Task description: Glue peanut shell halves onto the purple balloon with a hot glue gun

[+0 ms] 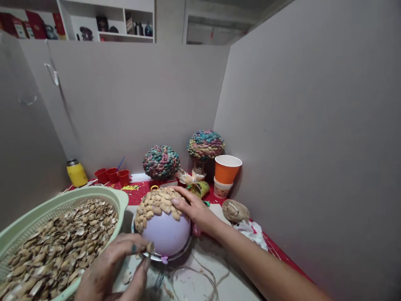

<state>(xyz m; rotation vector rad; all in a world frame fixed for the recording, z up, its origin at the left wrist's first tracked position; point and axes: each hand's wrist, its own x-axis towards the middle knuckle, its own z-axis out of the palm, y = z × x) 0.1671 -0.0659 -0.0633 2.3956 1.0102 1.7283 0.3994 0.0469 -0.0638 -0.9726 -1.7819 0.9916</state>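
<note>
A purple balloon (167,235) rests in a round metal bowl (184,251), its knotted end toward me. Overlapping peanut shells (153,207) cover its upper part. My right hand (192,207) lies on the shells at the balloon's upper right, and nothing else shows in it. At the lower left, my left hand (115,263) pinches a small piece of peanut shell (150,247) between thumb and forefinger, in front of the bowl's left edge. A green basket (122,205) full of loose shells stands to the left.
Behind are two colourful shell-covered balls (161,163), red cups (112,175), a yellow bottle (77,173) and an orange paper cup (227,169). A twine ball (235,210) lies right of my right hand. Loose string (200,274) trails across the front. Grey partitions (140,92) enclose the table.
</note>
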